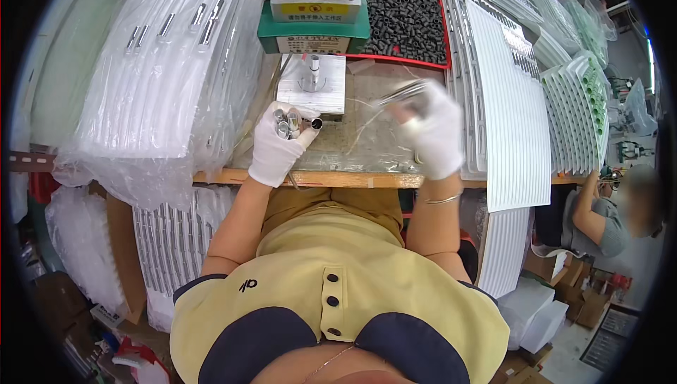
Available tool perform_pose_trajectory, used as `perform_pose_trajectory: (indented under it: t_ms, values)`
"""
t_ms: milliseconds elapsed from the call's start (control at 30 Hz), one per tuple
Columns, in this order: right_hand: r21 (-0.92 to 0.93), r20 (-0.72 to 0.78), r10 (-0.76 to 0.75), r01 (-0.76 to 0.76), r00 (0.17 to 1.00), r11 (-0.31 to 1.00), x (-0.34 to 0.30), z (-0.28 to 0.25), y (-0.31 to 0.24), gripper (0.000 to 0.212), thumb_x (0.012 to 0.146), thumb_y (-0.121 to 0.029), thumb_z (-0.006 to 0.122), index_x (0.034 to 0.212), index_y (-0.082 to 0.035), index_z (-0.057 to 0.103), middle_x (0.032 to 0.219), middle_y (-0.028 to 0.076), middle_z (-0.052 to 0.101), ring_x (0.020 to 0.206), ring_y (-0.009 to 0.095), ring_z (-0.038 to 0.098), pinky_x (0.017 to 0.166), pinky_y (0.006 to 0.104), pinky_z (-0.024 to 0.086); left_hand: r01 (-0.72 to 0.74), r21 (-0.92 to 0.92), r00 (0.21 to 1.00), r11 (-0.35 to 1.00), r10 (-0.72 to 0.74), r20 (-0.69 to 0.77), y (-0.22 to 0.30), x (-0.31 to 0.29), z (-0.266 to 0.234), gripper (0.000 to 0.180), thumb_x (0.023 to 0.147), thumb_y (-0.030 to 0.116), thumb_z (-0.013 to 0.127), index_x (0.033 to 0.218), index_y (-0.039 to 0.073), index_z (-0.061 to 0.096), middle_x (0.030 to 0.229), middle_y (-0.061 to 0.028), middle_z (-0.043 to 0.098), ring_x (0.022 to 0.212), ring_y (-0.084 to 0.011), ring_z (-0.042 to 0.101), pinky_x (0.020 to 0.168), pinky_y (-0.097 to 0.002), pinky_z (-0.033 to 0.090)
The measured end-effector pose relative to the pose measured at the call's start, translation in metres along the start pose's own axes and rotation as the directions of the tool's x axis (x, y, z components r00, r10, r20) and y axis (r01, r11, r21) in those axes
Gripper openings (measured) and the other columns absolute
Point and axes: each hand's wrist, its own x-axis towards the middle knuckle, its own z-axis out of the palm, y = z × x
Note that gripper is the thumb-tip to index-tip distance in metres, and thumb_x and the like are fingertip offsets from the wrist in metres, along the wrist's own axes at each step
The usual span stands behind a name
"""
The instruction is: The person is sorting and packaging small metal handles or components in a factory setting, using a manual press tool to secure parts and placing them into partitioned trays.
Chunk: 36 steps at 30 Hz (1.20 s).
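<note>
My left hand (273, 148), in a white glove, is closed round several short shiny silver metal tubes (294, 123). The open dark end of one tube (316, 124) sticks out by the thumb, at the near edge of a metal block (331, 88). On that block stands a small upright silver post (314, 70), below the green head of a press (314, 30). My right hand (438, 133), gloved in white and smeared by motion, is raised over the bench to the right. Its fingers hold a shiny silver metal piece (405, 92), too blurred to make out exactly.
Behind the bench lies a red tray (448, 38) of small black plastic parts. White ribbed trays (511, 137) are stacked at right; plastic-wrapped trays (162, 66) with silver tubes stand at left. The wooden bench edge (338, 179) runs before me. Another person (606, 222) sits far right.
</note>
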Motion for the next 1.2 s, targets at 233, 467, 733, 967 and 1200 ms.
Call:
perform_pose_trajectory:
  t_ms: [233,467,733,967,1200]
  values:
    - [-0.119,0.050,-0.237,0.242,0.970,0.963,-0.009,0.046,0.006,0.023,0.067,-0.003,0.070,0.089,-0.006,0.062,0.079,0.009,0.067,0.068,0.018,0.066,0.062,0.0280,0.052,-0.106,0.136,0.994,0.985,0.101,0.037,0.006,-0.003,0.012,0.024,0.069,0.000,0.075,0.082,0.004,0.055,0.075,-0.0002,0.062,0.062,-0.0045,0.052,0.060,-0.0211,0.045]
    - [-0.437,0.155,-0.217,0.264,0.964,0.860,-0.008,0.054,0.014,0.026,0.066,-0.007,0.074,0.090,-0.008,0.063,0.078,0.009,0.066,0.065,0.023,0.065,0.060,0.0310,0.052,-0.137,0.157,0.991,0.978,0.136,0.019,-0.009,0.004,0.019,0.033,0.066,0.007,0.080,0.084,0.005,0.052,0.072,-0.0011,0.061,0.061,-0.0061,0.052,0.058,-0.0230,0.046]
    - [-0.006,-0.046,-0.083,0.082,0.996,0.997,0.015,0.071,0.053,0.024,0.071,-0.016,0.074,0.090,-0.006,0.064,0.076,0.010,0.067,0.069,0.025,0.065,0.066,0.0334,0.052,-0.150,0.257,0.982,0.955,0.174,-0.075,-0.011,0.028,0.009,0.040,0.060,0.013,0.084,0.087,0.006,0.055,0.080,-0.0066,0.065,0.069,-0.0109,0.058,0.064,-0.0261,0.048]
    - [-0.273,0.053,0.045,-0.029,0.998,0.961,0.070,0.087,0.036,0.022,0.074,-0.021,0.071,0.090,-0.008,0.065,0.078,0.010,0.068,0.070,0.025,0.065,0.065,0.0334,0.051,0.009,0.632,0.978,0.775,-0.139,0.157,0.007,0.103,-0.010,0.041,0.065,0.010,0.078,0.100,0.001,0.060,0.086,-0.0080,0.065,0.076,-0.0125,0.060,0.069,-0.0256,0.048]
    - [-0.444,0.117,0.053,0.004,0.992,0.896,0.080,0.106,0.048,0.029,0.075,-0.028,0.067,0.092,-0.004,0.069,0.077,0.017,0.066,0.073,0.030,0.065,0.069,0.0338,0.051,-0.004,0.083,0.997,0.997,-0.003,0.081,0.000,0.069,-0.041,0.027,0.077,0.008,0.069,0.099,-0.001,0.058,0.085,-0.0037,0.062,0.072,-0.0092,0.057,0.065,-0.0230,0.047]
